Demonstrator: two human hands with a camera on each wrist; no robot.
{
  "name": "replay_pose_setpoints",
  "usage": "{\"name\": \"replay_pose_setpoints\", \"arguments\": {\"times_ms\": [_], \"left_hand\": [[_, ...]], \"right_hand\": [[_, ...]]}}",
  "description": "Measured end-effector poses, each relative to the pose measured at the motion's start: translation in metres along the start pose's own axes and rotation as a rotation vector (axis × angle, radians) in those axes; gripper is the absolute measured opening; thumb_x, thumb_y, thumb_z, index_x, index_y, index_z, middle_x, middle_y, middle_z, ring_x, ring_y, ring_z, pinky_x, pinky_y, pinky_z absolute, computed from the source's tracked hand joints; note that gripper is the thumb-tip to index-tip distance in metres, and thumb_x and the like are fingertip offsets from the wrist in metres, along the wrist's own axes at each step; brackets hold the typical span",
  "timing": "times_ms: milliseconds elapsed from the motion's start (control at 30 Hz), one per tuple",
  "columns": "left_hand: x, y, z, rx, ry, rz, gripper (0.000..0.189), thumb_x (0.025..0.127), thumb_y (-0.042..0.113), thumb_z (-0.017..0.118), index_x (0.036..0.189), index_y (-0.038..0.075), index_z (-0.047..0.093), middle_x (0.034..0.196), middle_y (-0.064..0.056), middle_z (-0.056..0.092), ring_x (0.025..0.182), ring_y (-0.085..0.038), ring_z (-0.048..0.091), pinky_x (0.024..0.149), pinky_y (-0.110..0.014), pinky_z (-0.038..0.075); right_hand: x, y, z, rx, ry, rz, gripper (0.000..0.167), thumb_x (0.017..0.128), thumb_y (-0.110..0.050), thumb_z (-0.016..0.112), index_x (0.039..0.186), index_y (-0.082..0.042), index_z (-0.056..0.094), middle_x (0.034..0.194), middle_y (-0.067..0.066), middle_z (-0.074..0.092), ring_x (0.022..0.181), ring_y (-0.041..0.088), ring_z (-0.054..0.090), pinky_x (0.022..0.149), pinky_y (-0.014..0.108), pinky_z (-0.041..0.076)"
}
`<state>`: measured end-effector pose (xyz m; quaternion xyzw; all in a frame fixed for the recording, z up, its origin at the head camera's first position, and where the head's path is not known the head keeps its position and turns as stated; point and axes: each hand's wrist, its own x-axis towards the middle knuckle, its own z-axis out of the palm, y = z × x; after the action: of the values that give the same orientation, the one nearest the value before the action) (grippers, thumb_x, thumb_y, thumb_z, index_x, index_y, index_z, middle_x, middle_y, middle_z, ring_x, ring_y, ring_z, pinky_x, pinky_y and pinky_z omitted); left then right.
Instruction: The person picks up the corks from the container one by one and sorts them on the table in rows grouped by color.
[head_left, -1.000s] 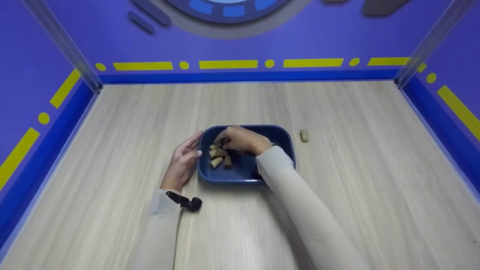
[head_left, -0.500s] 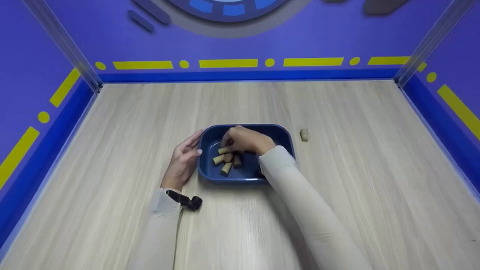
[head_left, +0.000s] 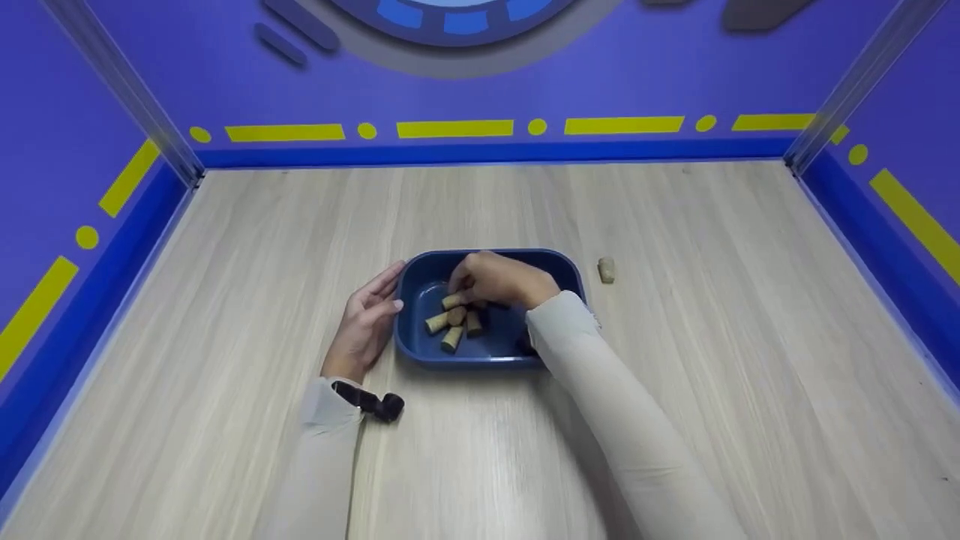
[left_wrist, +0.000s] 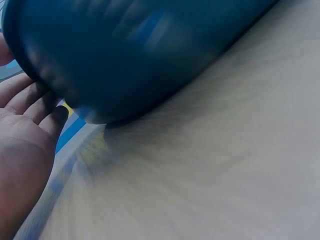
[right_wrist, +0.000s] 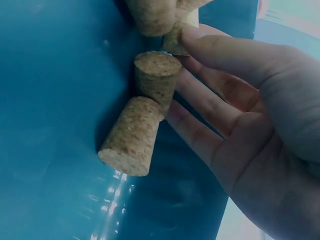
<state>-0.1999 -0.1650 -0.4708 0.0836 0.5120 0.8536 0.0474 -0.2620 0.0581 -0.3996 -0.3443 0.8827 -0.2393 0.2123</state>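
Observation:
A dark blue rectangular tub (head_left: 480,361) stands on the table with several cork stoppers in it. My left hand (head_left: 362,326) rests against its left side, fingers fairly straight along the outer wall and thumb at the rim. In the left wrist view those fingers (left_wrist: 31,100) lie by the tub's rounded corner. Inside the tub, my right hand (head_left: 499,279) pinches a cork stopper (head_left: 453,301) between thumb and fingers. Close below it, other cork stoppers (right_wrist: 131,137) lie bunched together, some touching its fingers in the right wrist view. The hand hides part of the tub floor.
One more cork stopper (head_left: 606,270) lies on the wooden table (head_left: 712,360), right of the tub. Blue panels (head_left: 480,97) with yellow marks enclose the table at the back and both sides. A black wrist camera (head_left: 371,401) sits on the left sleeve.
The right hand has shifted right inside the tub, and the cork stoppers have moved with it from the left wall toward the middle. The left hand has stayed in place.

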Motion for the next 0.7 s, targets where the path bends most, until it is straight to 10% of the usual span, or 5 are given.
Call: {"name": "replay_pose_setpoints", "arguments": {"times_ms": [700], "left_hand": [[0.001,-0.002,0.0,0.009,0.0,0.012,0.066,0.08,-0.015,0.045,0.144,-0.015,0.027,0.153,-0.027,0.029,0.133,-0.018,0.042,0.102,-0.02,0.042]], "right_hand": [[-0.035,0.017,-0.041,0.024,0.087,-0.057,0.021,0.09,-0.011,0.065,0.108,-0.004,0.073,0.111,0.012,0.071,0.099,0.024,0.067,0.088,0.036,0.054]]}}
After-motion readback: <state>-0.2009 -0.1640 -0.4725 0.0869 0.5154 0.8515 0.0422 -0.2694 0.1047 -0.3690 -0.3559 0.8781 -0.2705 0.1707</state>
